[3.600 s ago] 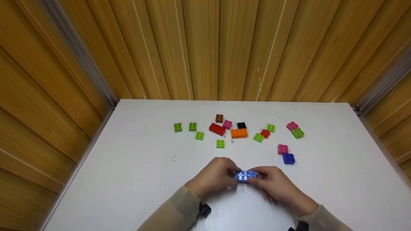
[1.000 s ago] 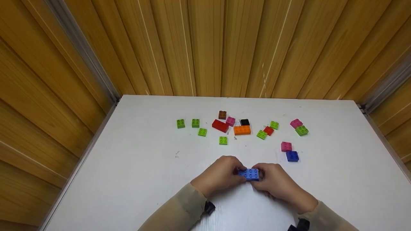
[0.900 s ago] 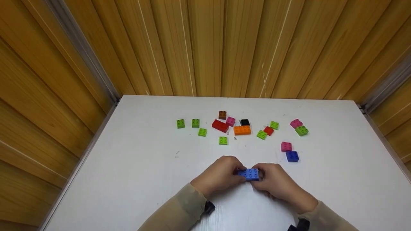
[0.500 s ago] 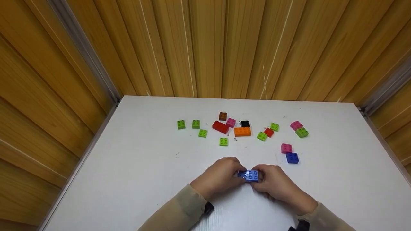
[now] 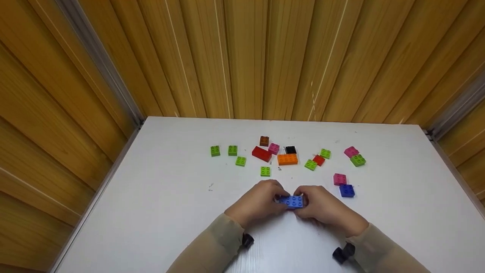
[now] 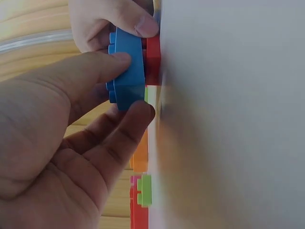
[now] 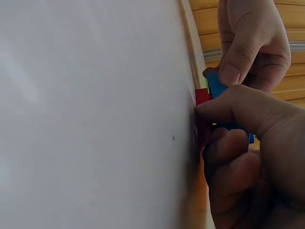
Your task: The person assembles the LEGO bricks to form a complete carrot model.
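A light blue toy building brick [image 5: 294,202] with two rows of studs is held low over the white table, between both hands. My left hand [image 5: 259,204] pinches its left end between thumb and fingers. In the left wrist view the blue brick [image 6: 130,88] sits slightly tilted over a red brick [image 6: 153,64], with a narrow gap between them. My right hand [image 5: 322,207] grips at the right end, its thumb [image 7: 221,109] across the red brick [image 7: 202,95] by the tabletop. The head view hides the red brick under the blue one.
Beyond the hands, loose bricks lie scattered on the table [image 5: 159,197]: several green ones, an orange one [image 5: 287,159], a long red one [image 5: 261,154], a brown one [image 5: 264,141] and a black one [image 5: 290,149]. A pink brick [image 5: 340,179] touches a dark blue one [image 5: 347,190] at right.
Both hands and the blue brick have shifted slightly away from the person, and the right forearm has swung up and inward. The head view has tilted a little. The loose bricks stay put.
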Demonstrator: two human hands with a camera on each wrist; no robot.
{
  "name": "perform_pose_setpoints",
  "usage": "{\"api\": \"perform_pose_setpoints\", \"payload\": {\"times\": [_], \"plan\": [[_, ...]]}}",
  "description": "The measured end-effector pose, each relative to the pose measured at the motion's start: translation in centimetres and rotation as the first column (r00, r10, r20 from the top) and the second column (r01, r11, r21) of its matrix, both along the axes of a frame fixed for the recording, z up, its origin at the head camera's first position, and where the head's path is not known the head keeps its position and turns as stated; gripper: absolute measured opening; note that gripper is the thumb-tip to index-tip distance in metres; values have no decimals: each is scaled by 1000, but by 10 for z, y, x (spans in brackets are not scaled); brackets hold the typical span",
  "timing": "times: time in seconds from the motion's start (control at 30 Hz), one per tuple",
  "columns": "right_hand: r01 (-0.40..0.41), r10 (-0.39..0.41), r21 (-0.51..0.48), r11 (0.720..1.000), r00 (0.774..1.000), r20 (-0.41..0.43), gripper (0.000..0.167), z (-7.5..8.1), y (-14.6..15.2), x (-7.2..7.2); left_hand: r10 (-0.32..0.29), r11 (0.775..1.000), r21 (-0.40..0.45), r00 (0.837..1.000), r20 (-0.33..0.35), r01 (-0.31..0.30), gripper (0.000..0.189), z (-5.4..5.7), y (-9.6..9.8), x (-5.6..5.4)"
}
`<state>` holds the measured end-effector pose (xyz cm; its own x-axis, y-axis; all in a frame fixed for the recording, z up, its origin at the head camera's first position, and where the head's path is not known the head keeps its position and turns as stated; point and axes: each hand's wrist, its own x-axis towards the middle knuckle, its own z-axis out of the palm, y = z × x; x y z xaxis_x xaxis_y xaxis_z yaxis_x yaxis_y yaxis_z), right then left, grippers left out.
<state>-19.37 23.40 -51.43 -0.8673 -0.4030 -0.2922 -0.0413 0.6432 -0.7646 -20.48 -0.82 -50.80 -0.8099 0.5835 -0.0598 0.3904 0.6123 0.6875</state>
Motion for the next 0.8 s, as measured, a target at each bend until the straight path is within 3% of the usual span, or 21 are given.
{"api": "perform_pose_setpoints", "payload": {"times": [0.23, 0.8], "plan": [[-26, 30, 62, 998, 997, -75, 28, -2, -3, -7, 20, 998, 58, 998, 62, -24, 30, -2, -3, -6], [-38, 46, 55, 998, 990, -135, 28, -4, -1, -5, -2, 998, 70, 999, 37, -1, 31, -3, 1, -5]]}}
